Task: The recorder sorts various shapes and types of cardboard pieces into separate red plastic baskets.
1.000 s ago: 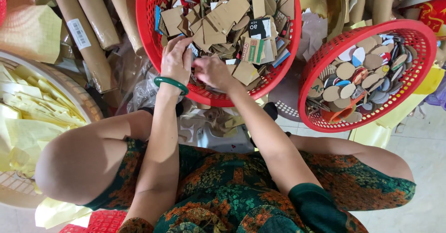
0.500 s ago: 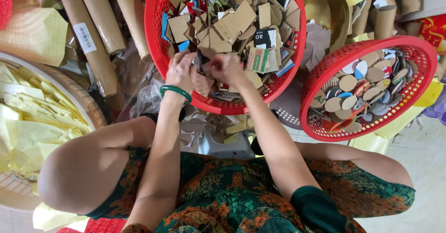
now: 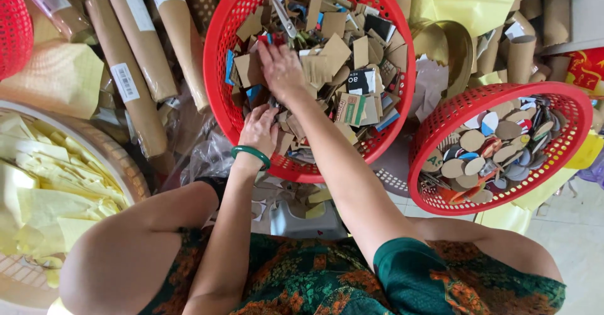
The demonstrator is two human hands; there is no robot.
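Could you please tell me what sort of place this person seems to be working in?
Probably a small home craft workshop on the floor. Both hands, left hand and right hand, dig into a red basket of cardboard scraps, beside a second basket of cut discs, brown paper rolls and yellow sheets.

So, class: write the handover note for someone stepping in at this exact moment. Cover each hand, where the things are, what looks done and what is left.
Left hand: at the near side of the large red basket, fingers down among the cardboard scraps; whether it grips one is hidden.
Right hand: reached further in, palm flat on the scraps, nothing visibly held.
Scissors: lying on the scraps at the far side of the basket.
Done: the smaller red basket on the right holds cut round discs.
Left: the large basket is full of uncut scraps.
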